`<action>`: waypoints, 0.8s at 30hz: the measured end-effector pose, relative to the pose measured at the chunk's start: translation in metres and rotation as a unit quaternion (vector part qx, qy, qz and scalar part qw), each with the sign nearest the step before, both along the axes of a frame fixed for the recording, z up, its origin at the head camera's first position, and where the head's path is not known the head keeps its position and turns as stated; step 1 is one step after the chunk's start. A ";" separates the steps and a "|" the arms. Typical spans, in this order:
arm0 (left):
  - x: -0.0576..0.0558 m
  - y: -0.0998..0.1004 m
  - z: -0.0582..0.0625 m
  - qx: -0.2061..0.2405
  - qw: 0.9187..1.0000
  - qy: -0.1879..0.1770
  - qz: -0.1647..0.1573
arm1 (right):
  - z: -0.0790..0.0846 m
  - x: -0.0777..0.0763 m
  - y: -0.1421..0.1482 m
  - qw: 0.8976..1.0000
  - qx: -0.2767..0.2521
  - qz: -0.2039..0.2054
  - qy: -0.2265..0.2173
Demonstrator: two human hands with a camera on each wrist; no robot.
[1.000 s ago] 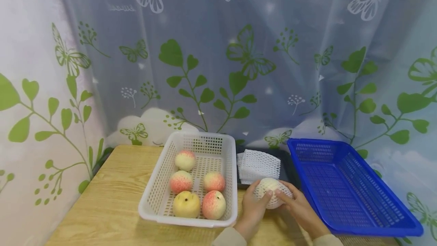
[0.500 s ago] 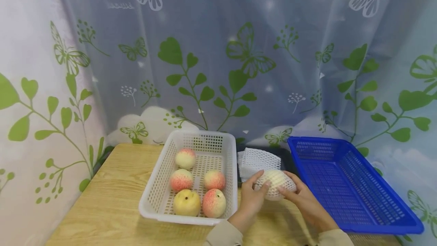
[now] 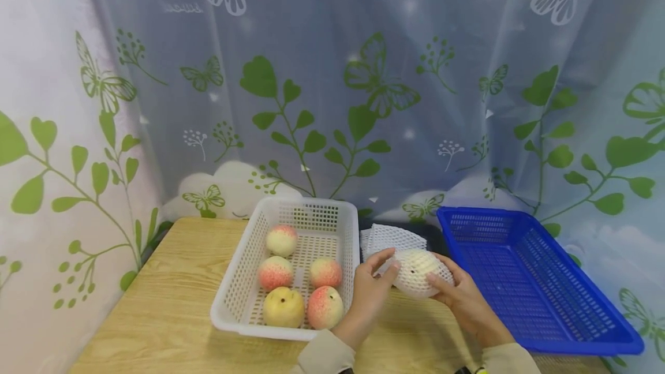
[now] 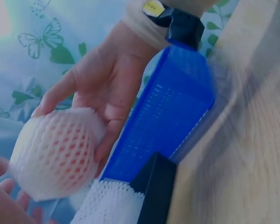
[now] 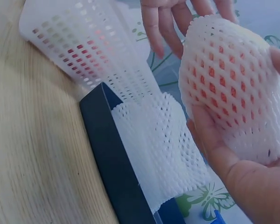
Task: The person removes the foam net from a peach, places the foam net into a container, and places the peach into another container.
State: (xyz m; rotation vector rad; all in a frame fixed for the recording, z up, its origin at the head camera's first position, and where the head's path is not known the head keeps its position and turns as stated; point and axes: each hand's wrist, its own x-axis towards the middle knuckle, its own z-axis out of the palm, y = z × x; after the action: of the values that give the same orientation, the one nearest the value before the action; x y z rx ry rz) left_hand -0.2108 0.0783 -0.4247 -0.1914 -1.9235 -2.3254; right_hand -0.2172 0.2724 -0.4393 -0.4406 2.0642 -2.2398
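Observation:
A peach in a white foam net sleeve (image 3: pixel 417 275) is held above the front of the table; red skin shows through the mesh in both wrist views. My right hand (image 3: pixel 466 300) grips it from the right, with the thumb on the near side and fingers curled round behind. At its left side is my left hand (image 3: pixel 370 293), whose fingers (image 5: pixel 165 21) are spread and relaxed beside the net's end, apart from it in the right wrist view. Behind the hands, more flat foam nets (image 3: pixel 396 238) lie in a black tray (image 5: pixel 109 154).
To the left stands a white plastic basket (image 3: pixel 222 305) holding several fruits, mostly red-and-cream peaches, plus one yellow fruit (image 3: pixel 283 307). A blue plastic basket (image 3: pixel 540 281) sits at the right. The wooden table (image 3: pixel 161 287) runs back to a patterned curtain (image 3: pixel 322 103).
The netted peach has been lifted slightly and turned, so a dark spot now faces the head camera. My left hand has moved left and loosened from it, while the right hand keeps hold.

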 end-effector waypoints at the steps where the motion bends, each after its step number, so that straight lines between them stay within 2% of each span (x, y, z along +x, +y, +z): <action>1: -0.001 -0.003 0.001 0.005 1.000 0.005 0.009 | 0.001 0.001 0.000 1.000 -0.010 0.004 0.004; 5: -0.003 -0.015 0.006 0.041 0.999 0.001 0.015 | 0.004 0.002 -0.001 0.999 -0.045 0.015 0.016; 9: -0.006 -0.020 0.008 0.044 0.999 -0.002 0.004 | 0.006 0.002 -0.001 0.998 -0.061 0.023 0.024; 14: -0.007 -0.024 0.006 0.002 0.999 0.002 -0.039 | 0.009 0.003 -0.001 0.997 -0.064 0.027 0.025; 19: -0.007 -0.028 0.003 -0.034 0.995 0.001 -0.096 | 0.009 0.005 -0.001 0.997 -0.068 0.020 0.017; 24: -0.007 -0.027 -0.001 -0.026 0.990 -0.003 -0.140 | 0.007 0.006 -0.002 0.994 -0.100 0.045 0.017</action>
State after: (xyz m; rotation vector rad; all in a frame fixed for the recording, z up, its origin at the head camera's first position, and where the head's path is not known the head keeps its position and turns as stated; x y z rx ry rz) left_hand -0.2182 0.0516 -0.4256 -0.4883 -2.0806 -2.4446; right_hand -0.2112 0.2706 -0.4327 -0.5759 1.8031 -2.4099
